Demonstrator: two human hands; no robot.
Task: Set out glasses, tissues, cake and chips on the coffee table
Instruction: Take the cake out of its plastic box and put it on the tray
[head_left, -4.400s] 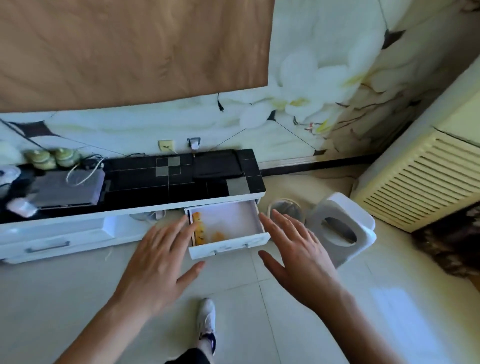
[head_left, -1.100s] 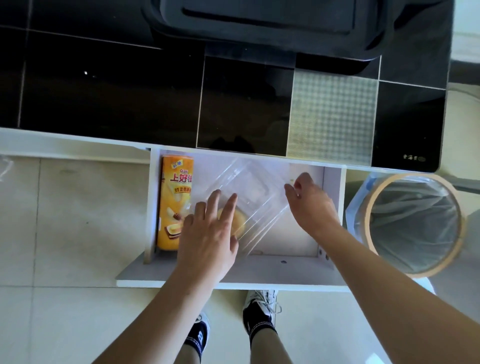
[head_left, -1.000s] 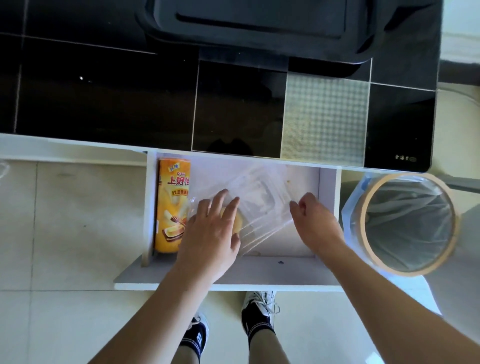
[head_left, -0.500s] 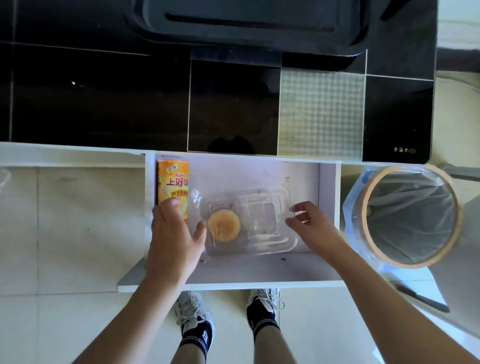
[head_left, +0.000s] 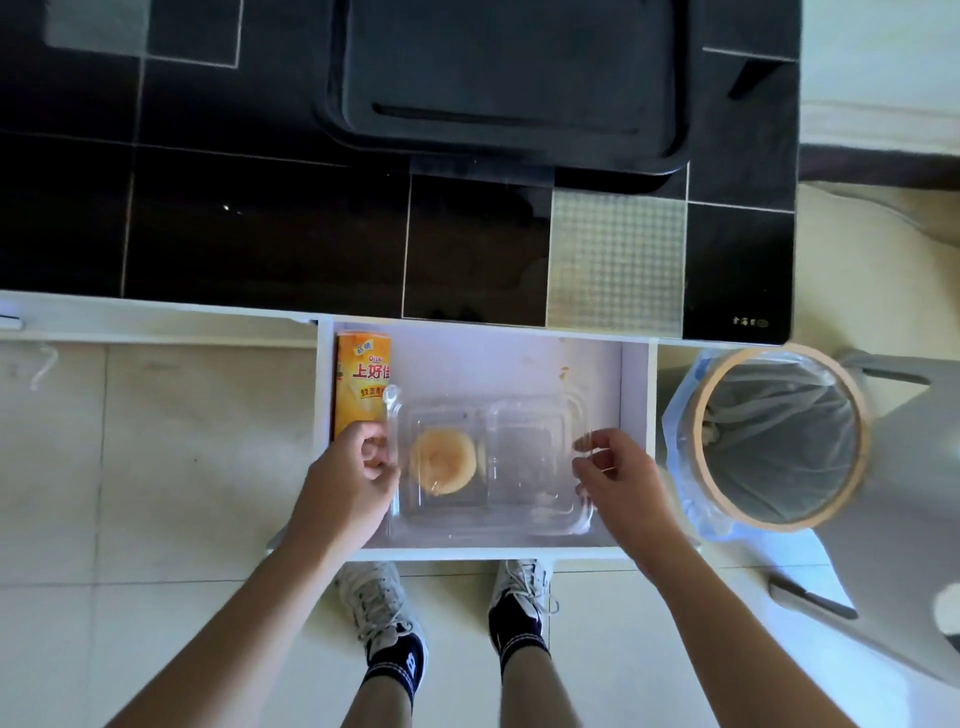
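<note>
A clear plastic box (head_left: 524, 462) lies flat in the open white drawer (head_left: 488, 548), with one round golden cake (head_left: 442, 460) in its left half. My left hand (head_left: 350, 480) grips the box's left edge. My right hand (head_left: 615, 480) pinches its right edge. An orange chips can (head_left: 362, 382) lies along the drawer's left wall, just beyond my left hand. No glasses or tissues are in view.
The drawer sticks out of a low cabinet with a black glossy top (head_left: 260, 234), where a dark tray (head_left: 511, 83) rests. A round bin (head_left: 779, 441) with a plastic liner stands right of the drawer. My feet stand on the tiled floor (head_left: 156, 467) below it.
The box went from tilted to lying flat in the drawer. My left hand slid from the chips can to the box's left edge; my right hand closed on its right edge.
</note>
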